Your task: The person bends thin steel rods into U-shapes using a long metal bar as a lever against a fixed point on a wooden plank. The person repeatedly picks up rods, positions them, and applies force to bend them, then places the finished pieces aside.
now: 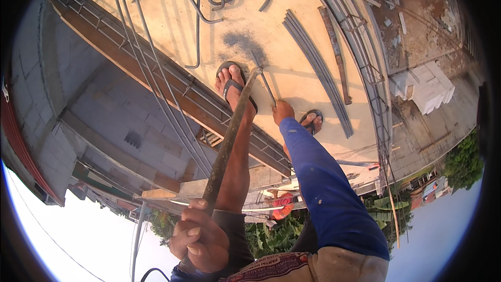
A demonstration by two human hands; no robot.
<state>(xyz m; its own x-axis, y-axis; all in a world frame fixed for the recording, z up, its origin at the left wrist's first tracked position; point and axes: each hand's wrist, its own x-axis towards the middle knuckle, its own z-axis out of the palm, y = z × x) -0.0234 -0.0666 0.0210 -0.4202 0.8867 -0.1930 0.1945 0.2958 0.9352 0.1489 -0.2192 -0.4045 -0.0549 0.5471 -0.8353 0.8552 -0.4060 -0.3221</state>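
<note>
My left hand (200, 237) is closed around the near end of a long, rusty steel bar (232, 133). The bar slants up and away, and its far tip meets a short, thin steel rod (267, 86) near my left foot. My right hand (282, 112), at the end of a blue sleeve, is closed on the near end of that rod. The tip is too small to tell exactly how it fits against the rod. Dark grit (242, 44) lies scattered on the pale board (209, 42) just beyond.
Bent steel rods (198, 5) lie at the far side. A bundle of straight rods (321, 75) and a rusty pipe (335, 55) lie to the right. Rebar cages (96, 23) run along both board edges, with a drop beyond. My sandalled left foot (231, 81) stands close to the bar.
</note>
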